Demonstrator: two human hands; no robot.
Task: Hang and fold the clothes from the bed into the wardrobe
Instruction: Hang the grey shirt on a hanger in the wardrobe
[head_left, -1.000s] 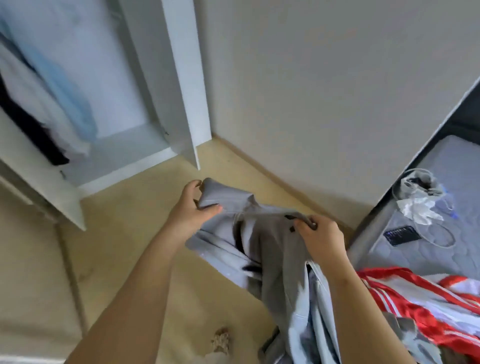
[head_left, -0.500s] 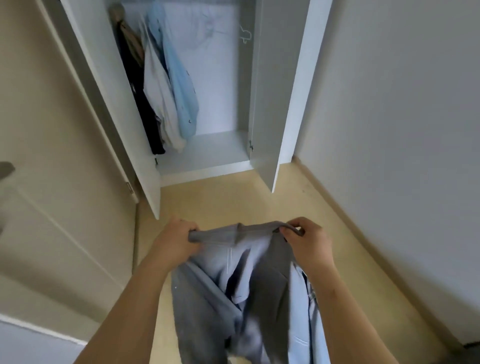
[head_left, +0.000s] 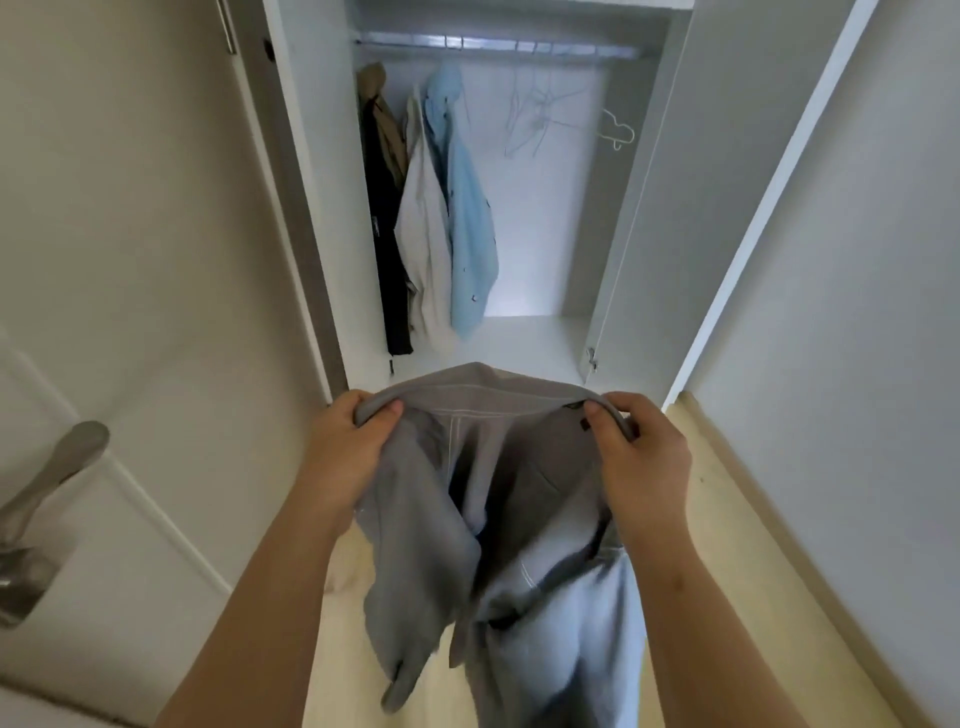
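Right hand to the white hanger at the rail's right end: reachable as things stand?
Probably, once freed: the right hand grips the grey garment. The wardrobe stands open and nothing hangs before the white hanger.

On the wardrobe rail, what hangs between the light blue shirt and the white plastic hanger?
A cluster of bare thin wire hangers, in the head view.

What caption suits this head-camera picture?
Left hand and right hand hold a grey fabric garment spread before the open white wardrobe with a pale blue shirt hanging inside.
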